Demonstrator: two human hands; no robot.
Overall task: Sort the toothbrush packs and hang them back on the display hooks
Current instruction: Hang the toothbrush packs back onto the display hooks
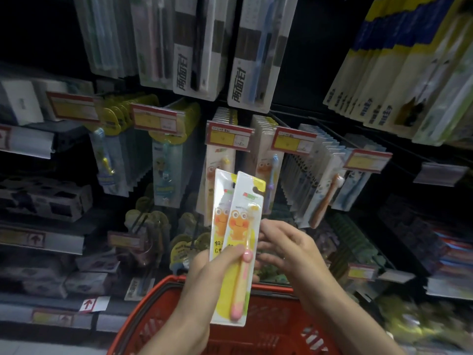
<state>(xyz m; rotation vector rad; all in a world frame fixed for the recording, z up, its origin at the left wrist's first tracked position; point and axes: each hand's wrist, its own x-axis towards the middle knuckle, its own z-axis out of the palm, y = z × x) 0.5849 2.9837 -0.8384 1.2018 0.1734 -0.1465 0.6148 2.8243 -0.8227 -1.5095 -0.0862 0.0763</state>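
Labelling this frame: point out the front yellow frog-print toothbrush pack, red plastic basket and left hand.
Front yellow frog-print toothbrush pack [240, 226]: head view, frog picture.
Red plastic basket [273, 288]: head view, far rim.
Left hand [210, 272]: head view, middle of hand.

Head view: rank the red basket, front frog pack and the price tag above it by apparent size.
1. red basket, though cropped and nearest the camera.
2. front frog pack.
3. price tag, smallest; farther back, so true size unsure.

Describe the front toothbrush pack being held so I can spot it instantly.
Above the red basket at bottom centre, the left hand grips two fanned packs. The front pack is the right one: yellow hang tab, pink-handled brush fully visible; the one behind is white-topped.
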